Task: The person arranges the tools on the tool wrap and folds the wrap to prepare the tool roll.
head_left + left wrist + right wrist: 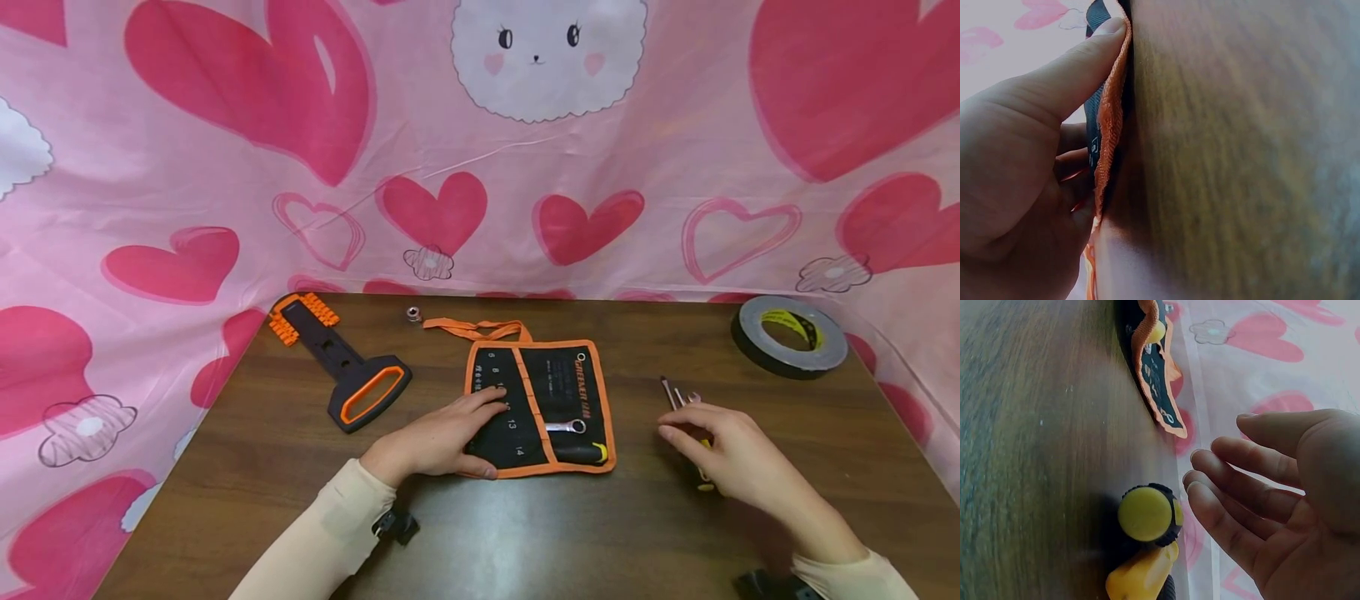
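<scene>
My left hand [442, 433] rests flat on the left part of a black tool pouch [558, 387] with orange trim, its thumb at the near edge. In the pouch's right part sit a ring-ended wrench [567, 426] and a black handle with a yellow end [581, 452]. To the right of the pouch, my right hand [720, 450] hovers with loosely bent fingers, holding nothing. Below it lie screwdrivers with thin metal shafts [667, 393] and a wrench head [694, 397], partly hidden by the hand. The right wrist view shows a round yellow handle end [1144, 515] and another yellow handle [1141, 575].
A black tool with an orange-edged grip and orange toothed head [326, 346] lies at the left. A small metal socket [413, 313] sits near the pouch's orange strap [487, 328]. At the back right is a tape roll [821, 357]. Pink cloth [660, 142] hangs behind the table.
</scene>
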A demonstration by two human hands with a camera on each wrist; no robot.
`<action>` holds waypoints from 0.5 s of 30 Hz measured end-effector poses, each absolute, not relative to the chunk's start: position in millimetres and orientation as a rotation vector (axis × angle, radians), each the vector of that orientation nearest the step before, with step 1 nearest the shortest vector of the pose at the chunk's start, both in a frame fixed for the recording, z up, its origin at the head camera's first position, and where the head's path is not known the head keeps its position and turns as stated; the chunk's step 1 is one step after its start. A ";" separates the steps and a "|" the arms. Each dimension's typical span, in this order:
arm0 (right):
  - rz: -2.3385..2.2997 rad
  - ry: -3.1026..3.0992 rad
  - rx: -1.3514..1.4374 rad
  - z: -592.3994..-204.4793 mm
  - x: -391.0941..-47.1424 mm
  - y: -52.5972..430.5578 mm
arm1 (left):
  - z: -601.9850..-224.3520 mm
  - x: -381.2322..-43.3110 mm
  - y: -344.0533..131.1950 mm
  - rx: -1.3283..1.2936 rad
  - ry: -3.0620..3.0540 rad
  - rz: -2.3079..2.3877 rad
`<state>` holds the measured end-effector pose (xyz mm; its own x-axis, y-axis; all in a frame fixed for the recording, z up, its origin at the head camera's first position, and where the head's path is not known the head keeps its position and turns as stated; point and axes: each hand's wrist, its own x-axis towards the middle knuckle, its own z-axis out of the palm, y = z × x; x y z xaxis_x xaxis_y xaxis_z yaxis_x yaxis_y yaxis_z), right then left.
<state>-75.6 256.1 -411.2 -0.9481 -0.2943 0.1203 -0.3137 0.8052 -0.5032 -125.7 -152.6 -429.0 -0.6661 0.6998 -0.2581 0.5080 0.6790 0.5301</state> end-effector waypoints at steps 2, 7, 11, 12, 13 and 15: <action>0.828 -2.951 0.487 -411.2 -74.7 257.7 | -428.7 -125.8 -152.6 0.939 2.446 0.587; 0.830 -2.936 0.480 -413.0 -72.8 263.9 | -427.7 -125.7 -152.6 0.933 2.441 0.591; 0.822 -2.863 0.484 -416.2 -70.2 270.2 | -426.8 -125.6 -152.5 0.929 2.440 0.587; 0.821 -2.848 0.483 -417.2 -69.7 271.8 | -426.8 -125.7 -152.3 0.929 2.441 0.586; 0.820 -2.840 0.481 -418.1 -69.1 273.4 | -426.4 -125.7 -152.2 0.928 2.441 0.584; 0.816 -2.839 0.473 -419.8 -67.8 276.3 | -426.0 -125.6 -152.0 0.928 2.440 0.583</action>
